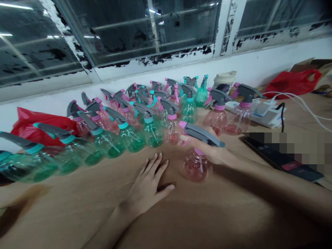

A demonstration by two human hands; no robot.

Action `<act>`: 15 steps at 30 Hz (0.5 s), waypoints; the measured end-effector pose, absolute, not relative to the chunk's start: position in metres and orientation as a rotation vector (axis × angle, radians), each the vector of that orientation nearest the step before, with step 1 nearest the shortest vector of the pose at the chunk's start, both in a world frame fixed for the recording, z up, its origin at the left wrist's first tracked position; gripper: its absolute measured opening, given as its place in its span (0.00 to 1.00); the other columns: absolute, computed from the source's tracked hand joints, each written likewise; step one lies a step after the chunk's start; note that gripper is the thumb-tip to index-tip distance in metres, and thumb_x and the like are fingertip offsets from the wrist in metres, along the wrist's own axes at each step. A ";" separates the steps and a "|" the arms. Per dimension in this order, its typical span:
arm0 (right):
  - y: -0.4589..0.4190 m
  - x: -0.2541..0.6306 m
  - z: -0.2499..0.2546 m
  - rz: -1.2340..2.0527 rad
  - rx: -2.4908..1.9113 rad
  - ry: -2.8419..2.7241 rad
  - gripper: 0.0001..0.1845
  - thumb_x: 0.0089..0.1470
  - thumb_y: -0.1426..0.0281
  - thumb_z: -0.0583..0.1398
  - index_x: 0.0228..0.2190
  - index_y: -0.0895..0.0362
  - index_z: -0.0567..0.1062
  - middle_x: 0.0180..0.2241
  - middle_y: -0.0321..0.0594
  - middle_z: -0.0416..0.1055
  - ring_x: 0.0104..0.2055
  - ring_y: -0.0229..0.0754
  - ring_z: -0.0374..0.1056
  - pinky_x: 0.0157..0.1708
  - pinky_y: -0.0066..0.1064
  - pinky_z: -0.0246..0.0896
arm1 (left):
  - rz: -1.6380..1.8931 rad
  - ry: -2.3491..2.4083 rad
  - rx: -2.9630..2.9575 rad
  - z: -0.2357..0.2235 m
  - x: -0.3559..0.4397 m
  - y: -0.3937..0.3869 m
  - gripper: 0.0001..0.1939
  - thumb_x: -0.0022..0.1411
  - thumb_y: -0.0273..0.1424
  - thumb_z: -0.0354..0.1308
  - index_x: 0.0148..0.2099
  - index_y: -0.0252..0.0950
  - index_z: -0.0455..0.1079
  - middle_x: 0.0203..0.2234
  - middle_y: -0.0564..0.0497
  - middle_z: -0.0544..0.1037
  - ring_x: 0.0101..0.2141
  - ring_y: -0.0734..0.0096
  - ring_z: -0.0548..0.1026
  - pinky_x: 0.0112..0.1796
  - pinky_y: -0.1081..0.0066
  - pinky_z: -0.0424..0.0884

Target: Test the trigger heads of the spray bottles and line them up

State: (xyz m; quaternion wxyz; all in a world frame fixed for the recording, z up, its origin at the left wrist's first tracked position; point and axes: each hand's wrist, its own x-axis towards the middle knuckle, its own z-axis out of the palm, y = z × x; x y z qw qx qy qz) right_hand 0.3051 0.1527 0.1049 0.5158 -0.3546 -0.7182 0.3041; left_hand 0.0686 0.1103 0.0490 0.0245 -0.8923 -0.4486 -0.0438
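Note:
My right hand (pixel 211 148) is wrapped around the neck of a pink spray bottle (pixel 195 167), just under its grey trigger head with the pink nozzle. The bottle stands upright on, or just over, the wooden table (pixel 166 221); I cannot tell which. Flat on the tabletop lies my left hand (pixel 149 183), fingers spread and holding nothing, to the left of that bottle. Beyond it runs a row of green spray bottles (pixel 153 133) with turquoise collars. Pink spray bottles (pixel 172 129) stand among and behind them, and two more pink ones (pixel 237 119) are at the right.
Red plastic bags lie at the left (pixel 46 126) and far right (pixel 293 83). A phone (pixel 280 157) rests right of my right forearm. Behind it are a white power strip (pixel 264 114) with cables and a pale lidded container (pixel 224 79). Windows line the wall.

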 end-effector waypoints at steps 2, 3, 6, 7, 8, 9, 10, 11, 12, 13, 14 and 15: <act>0.153 0.305 0.105 0.728 -0.826 -1.725 0.17 0.53 0.55 0.59 0.22 0.54 0.67 0.18 0.29 0.55 0.22 0.33 0.52 0.22 0.28 0.50 | -0.124 -1.398 -2.767 0.049 0.069 0.111 0.36 0.63 0.51 0.49 0.65 0.35 0.53 0.64 0.42 0.53 0.63 0.52 0.49 0.60 0.51 0.50; 0.152 0.305 0.104 0.728 -0.826 -1.722 0.16 0.53 0.55 0.59 0.23 0.53 0.68 0.19 0.29 0.56 0.22 0.33 0.52 0.22 0.28 0.50 | -0.118 -1.399 -2.770 0.050 0.069 0.111 0.36 0.63 0.51 0.49 0.65 0.35 0.53 0.64 0.42 0.53 0.63 0.52 0.49 0.60 0.51 0.50; 0.152 0.306 0.102 0.745 -0.864 -1.715 0.16 0.53 0.56 0.59 0.23 0.53 0.70 0.19 0.29 0.58 0.22 0.34 0.54 0.22 0.27 0.51 | -0.107 -1.391 -2.770 0.050 0.069 0.111 0.35 0.63 0.51 0.48 0.65 0.35 0.52 0.64 0.42 0.52 0.63 0.52 0.49 0.59 0.51 0.50; 0.152 0.306 0.101 0.754 -0.874 -1.709 0.15 0.53 0.56 0.60 0.24 0.53 0.70 0.18 0.29 0.58 0.22 0.34 0.55 0.22 0.27 0.52 | -0.109 -1.387 -2.767 0.050 0.069 0.111 0.36 0.63 0.51 0.48 0.65 0.35 0.52 0.64 0.42 0.52 0.63 0.52 0.49 0.59 0.50 0.50; 0.153 0.307 0.101 0.763 -0.872 -1.705 0.15 0.53 0.55 0.60 0.24 0.53 0.71 0.18 0.29 0.58 0.22 0.34 0.55 0.22 0.27 0.52 | -0.113 -1.385 -2.763 0.050 0.069 0.111 0.36 0.63 0.51 0.48 0.65 0.35 0.52 0.64 0.42 0.52 0.63 0.52 0.49 0.59 0.50 0.50; 0.154 0.307 0.101 0.770 -0.858 -1.704 0.15 0.52 0.55 0.60 0.25 0.53 0.71 0.19 0.29 0.58 0.23 0.34 0.55 0.22 0.27 0.52 | -0.117 -1.384 -2.759 0.050 0.069 0.111 0.36 0.64 0.51 0.48 0.65 0.35 0.52 0.65 0.42 0.52 0.63 0.52 0.49 0.59 0.51 0.50; 0.155 0.307 0.102 0.783 -0.835 -1.711 0.14 0.52 0.56 0.60 0.25 0.53 0.71 0.19 0.29 0.59 0.23 0.34 0.56 0.23 0.27 0.52 | -0.122 -1.383 -2.756 0.049 0.069 0.111 0.35 0.64 0.51 0.48 0.65 0.36 0.52 0.65 0.42 0.52 0.63 0.53 0.49 0.59 0.51 0.50; 0.156 0.308 0.102 0.804 -0.806 -1.724 0.13 0.52 0.57 0.61 0.26 0.54 0.72 0.20 0.29 0.60 0.23 0.34 0.56 0.23 0.28 0.53 | -0.129 -1.383 -2.753 0.049 0.068 0.110 0.35 0.64 0.51 0.48 0.65 0.36 0.52 0.64 0.43 0.52 0.63 0.53 0.49 0.59 0.51 0.50; 0.156 0.308 0.103 0.835 -0.778 -1.733 0.13 0.51 0.57 0.61 0.27 0.54 0.72 0.21 0.29 0.62 0.23 0.34 0.56 0.24 0.28 0.53 | -0.130 -1.382 -2.750 0.048 0.068 0.110 0.35 0.64 0.52 0.48 0.65 0.36 0.52 0.64 0.43 0.53 0.63 0.53 0.50 0.59 0.51 0.51; 0.157 0.309 0.104 0.869 -0.757 -1.730 0.12 0.50 0.58 0.62 0.28 0.53 0.73 0.22 0.30 0.63 0.24 0.34 0.58 0.25 0.28 0.54 | -0.128 -1.381 -2.748 0.048 0.068 0.110 0.35 0.64 0.52 0.48 0.65 0.37 0.53 0.64 0.43 0.53 0.63 0.53 0.50 0.59 0.51 0.51; 0.157 0.309 0.103 0.904 -0.746 -1.717 0.12 0.49 0.58 0.63 0.30 0.53 0.73 0.23 0.31 0.65 0.24 0.35 0.59 0.26 0.29 0.55 | -0.128 -1.376 -2.745 0.047 0.068 0.110 0.35 0.64 0.52 0.47 0.65 0.37 0.53 0.64 0.43 0.54 0.63 0.53 0.50 0.59 0.52 0.51; 0.157 0.309 0.103 0.933 -0.740 -1.704 0.12 0.48 0.58 0.64 0.32 0.52 0.74 0.25 0.31 0.67 0.25 0.36 0.61 0.26 0.30 0.56 | -0.130 -1.370 -2.743 0.047 0.068 0.111 0.35 0.64 0.52 0.47 0.65 0.37 0.53 0.64 0.44 0.54 0.63 0.53 0.50 0.59 0.52 0.52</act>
